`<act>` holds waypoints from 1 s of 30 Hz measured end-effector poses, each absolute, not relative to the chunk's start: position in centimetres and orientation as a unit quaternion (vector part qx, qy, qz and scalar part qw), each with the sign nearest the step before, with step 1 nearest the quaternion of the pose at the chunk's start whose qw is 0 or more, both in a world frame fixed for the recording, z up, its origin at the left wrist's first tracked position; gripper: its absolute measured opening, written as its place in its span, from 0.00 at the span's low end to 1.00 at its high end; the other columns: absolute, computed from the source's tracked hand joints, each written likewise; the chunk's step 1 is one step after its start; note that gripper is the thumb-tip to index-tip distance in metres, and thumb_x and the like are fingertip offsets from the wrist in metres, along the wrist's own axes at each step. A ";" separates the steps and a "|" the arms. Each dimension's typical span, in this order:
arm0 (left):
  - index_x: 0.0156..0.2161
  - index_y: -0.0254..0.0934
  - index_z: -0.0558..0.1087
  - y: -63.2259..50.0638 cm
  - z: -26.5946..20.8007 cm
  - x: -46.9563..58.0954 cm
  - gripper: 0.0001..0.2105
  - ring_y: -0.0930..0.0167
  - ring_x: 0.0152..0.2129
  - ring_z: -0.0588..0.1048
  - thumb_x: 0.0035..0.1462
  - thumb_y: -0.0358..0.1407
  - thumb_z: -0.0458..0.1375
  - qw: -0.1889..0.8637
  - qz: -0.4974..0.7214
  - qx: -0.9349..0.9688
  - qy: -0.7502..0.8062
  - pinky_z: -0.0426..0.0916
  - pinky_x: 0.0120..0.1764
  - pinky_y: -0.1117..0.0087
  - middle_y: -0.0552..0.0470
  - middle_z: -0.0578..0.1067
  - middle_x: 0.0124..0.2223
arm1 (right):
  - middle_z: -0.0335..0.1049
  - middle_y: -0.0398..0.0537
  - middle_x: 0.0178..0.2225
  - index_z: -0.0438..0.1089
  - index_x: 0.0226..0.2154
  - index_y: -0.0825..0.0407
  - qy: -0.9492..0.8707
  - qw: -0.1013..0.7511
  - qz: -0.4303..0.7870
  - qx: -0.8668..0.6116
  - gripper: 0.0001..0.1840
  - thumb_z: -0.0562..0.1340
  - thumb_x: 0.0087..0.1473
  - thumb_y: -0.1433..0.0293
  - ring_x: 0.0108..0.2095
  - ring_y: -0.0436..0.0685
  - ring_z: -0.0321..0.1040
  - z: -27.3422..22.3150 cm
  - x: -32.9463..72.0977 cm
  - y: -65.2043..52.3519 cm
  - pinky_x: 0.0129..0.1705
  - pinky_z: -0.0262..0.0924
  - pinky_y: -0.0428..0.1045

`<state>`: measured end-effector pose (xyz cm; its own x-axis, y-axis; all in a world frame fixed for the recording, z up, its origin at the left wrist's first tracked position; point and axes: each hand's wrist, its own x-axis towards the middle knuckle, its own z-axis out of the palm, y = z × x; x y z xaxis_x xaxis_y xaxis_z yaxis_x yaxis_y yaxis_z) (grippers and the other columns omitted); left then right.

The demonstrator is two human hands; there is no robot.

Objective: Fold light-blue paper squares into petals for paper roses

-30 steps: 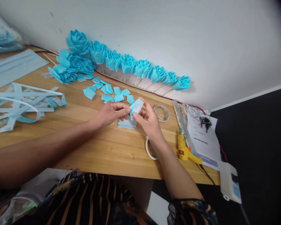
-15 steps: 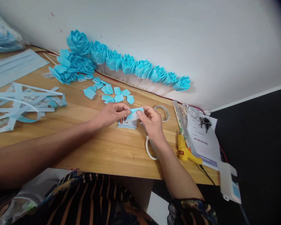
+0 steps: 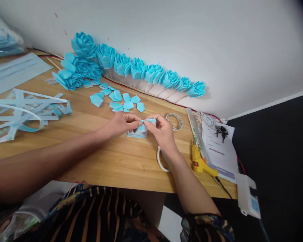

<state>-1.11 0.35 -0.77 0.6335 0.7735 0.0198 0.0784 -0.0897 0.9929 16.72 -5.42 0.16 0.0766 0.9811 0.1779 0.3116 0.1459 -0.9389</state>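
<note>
Pinched over the stack [image 3: 137, 135]

Grasped the blue piece [image 3: 150, 120] between the fingertips of left hand [image 3: 125, 121] and right hand [image 3: 163, 130]. Had bare table [image 3: 116, 164] toward the front edge [image 3: 128, 186], petals [image 3: 128, 105] just beyond, tape [image 3: 181, 125] near at right.

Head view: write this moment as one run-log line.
left hand: pinching blue piece | right hand: pinching it too | glue gun: untouched

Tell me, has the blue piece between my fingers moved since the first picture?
Yes. Against the loose petals, which lie where they were, the upper end of the blue piece has come lower in the view, away from them.
</note>
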 end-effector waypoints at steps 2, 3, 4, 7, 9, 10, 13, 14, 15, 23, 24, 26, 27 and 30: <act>0.26 0.35 0.73 0.3 -0.7 -1.1 0.13 0.76 0.18 0.66 0.54 0.43 0.59 0.588 0.285 0.687 0.316 0.59 0.23 0.75 0.56 0.70 0.21 | 0.69 0.39 0.26 0.72 0.31 0.50 -0.596 0.477 0.327 -0.557 0.08 0.66 0.51 0.63 0.26 0.47 0.61 0.0 16.7 -5.4 0.29 0.58 0.44; 0.25 0.35 0.73 0.2 -0.7 -1.1 0.13 0.76 0.18 0.66 0.55 0.43 0.58 0.584 0.286 0.691 0.317 0.58 0.23 0.75 0.56 0.70 0.21 | 0.69 0.39 0.25 0.72 0.30 0.50 -0.600 0.473 0.322 -0.559 0.08 0.66 0.51 0.63 0.26 0.48 0.61 -0.1 16.7 -5.4 0.29 0.58 0.45; 0.24 0.35 0.72 0.3 -0.7 -1.1 0.14 0.76 0.18 0.66 0.55 0.43 0.58 0.580 0.288 0.693 0.317 0.58 0.23 0.75 0.56 0.70 0.20 | 0.69 0.39 0.25 0.72 0.31 0.50 -0.601 0.471 0.320 -0.561 0.08 0.66 0.52 0.63 0.26 0.48 0.61 -0.2 16.8 -5.4 0.29 0.58 0.45; 0.24 0.35 0.72 0.4 -0.9 -1.1 0.15 0.76 0.18 0.66 0.55 0.43 0.58 0.579 0.294 0.691 0.317 0.59 0.24 0.75 0.56 0.70 0.20 | 0.70 0.40 0.27 0.72 0.32 0.50 -0.595 0.475 0.321 -0.563 0.08 0.66 0.52 0.62 0.27 0.49 0.63 -0.3 16.8 -5.4 0.30 0.59 0.45; 0.24 0.35 0.72 0.4 -1.0 -1.1 0.14 0.76 0.18 0.67 0.55 0.43 0.58 0.585 0.300 0.682 0.321 0.60 0.24 0.75 0.56 0.70 0.20 | 0.71 0.40 0.28 0.72 0.34 0.49 -0.590 0.486 0.311 -0.565 0.08 0.65 0.53 0.63 0.28 0.49 0.65 -0.3 16.8 -5.4 0.31 0.61 0.46; 0.24 0.35 0.72 0.5 -1.0 -1.1 0.14 0.76 0.18 0.67 0.54 0.43 0.59 0.588 0.301 0.677 0.325 0.60 0.24 0.75 0.56 0.70 0.20 | 0.71 0.40 0.29 0.72 0.34 0.49 -0.591 0.490 0.300 -0.566 0.07 0.65 0.53 0.63 0.29 0.49 0.66 -0.2 16.7 -5.4 0.33 0.62 0.46; 0.24 0.35 0.72 0.5 -0.7 -1.1 0.13 0.76 0.18 0.67 0.53 0.42 0.60 0.600 0.304 0.656 0.343 0.61 0.24 0.75 0.56 0.70 0.19 | 0.74 0.43 0.33 0.73 0.33 0.48 -0.627 0.481 0.244 -0.562 0.03 0.64 0.54 0.66 0.34 0.52 0.69 0.2 16.7 -5.5 0.38 0.65 0.49; 0.23 0.35 0.71 0.5 -0.6 -1.1 0.13 0.76 0.18 0.67 0.52 0.41 0.60 0.605 0.307 0.647 0.348 0.62 0.24 0.75 0.56 0.69 0.19 | 0.75 0.43 0.34 0.73 0.33 0.47 -0.648 0.472 0.221 -0.555 0.02 0.64 0.54 0.68 0.36 0.53 0.70 0.3 16.6 -5.5 0.40 0.65 0.50; 0.23 0.35 0.71 0.5 -0.5 -1.1 0.13 0.76 0.18 0.67 0.52 0.41 0.60 0.610 0.311 0.639 0.351 0.62 0.24 0.75 0.56 0.69 0.19 | 0.75 0.44 0.36 0.73 0.33 0.47 -0.669 0.462 0.199 -0.546 0.02 0.63 0.54 0.69 0.38 0.55 0.71 0.4 16.6 -5.6 0.42 0.65 0.52; 0.26 0.34 0.74 0.5 -0.6 -1.1 0.13 0.76 0.18 0.67 0.53 0.42 0.60 0.631 0.324 0.618 0.339 0.63 0.25 0.75 0.55 0.70 0.19 | 0.75 0.46 0.43 0.73 0.34 0.46 -0.723 0.439 0.155 -0.510 0.11 0.61 0.52 0.77 0.46 0.57 0.71 0.2 16.7 -5.5 0.50 0.64 0.56; 0.26 0.34 0.74 0.5 -0.6 -1.1 0.13 0.76 0.18 0.67 0.53 0.42 0.60 0.633 0.324 0.618 0.335 0.63 0.25 0.75 0.55 0.70 0.19 | 0.75 0.46 0.43 0.73 0.34 0.46 -0.723 0.439 0.157 -0.509 0.11 0.61 0.51 0.78 0.46 0.57 0.71 0.2 16.8 -5.5 0.50 0.64 0.56; 0.28 0.34 0.75 0.5 -0.6 -1.1 0.13 0.76 0.19 0.67 0.54 0.43 0.61 0.637 0.325 0.618 0.327 0.63 0.25 0.76 0.55 0.71 0.20 | 0.76 0.46 0.43 0.73 0.34 0.45 -0.721 0.439 0.162 -0.511 0.11 0.61 0.51 0.78 0.46 0.57 0.71 0.1 16.7 -5.4 0.50 0.64 0.56; 0.28 0.34 0.76 0.5 -0.6 -1.1 0.13 0.76 0.19 0.67 0.53 0.43 0.61 0.637 0.326 0.619 0.323 0.63 0.24 0.76 0.55 0.71 0.20 | 0.76 0.46 0.43 0.73 0.34 0.45 -0.720 0.439 0.164 -0.512 0.11 0.61 0.51 0.78 0.46 0.57 0.71 0.1 16.7 -5.4 0.50 0.64 0.56; 0.29 0.34 0.76 0.4 -0.5 -1.1 0.13 0.76 0.18 0.68 0.53 0.44 0.61 0.634 0.328 0.621 0.323 0.63 0.24 0.76 0.55 0.70 0.20 | 0.76 0.45 0.42 0.74 0.34 0.45 -0.719 0.438 0.163 -0.514 0.11 0.60 0.51 0.77 0.46 0.57 0.72 0.1 16.7 -5.4 0.51 0.64 0.56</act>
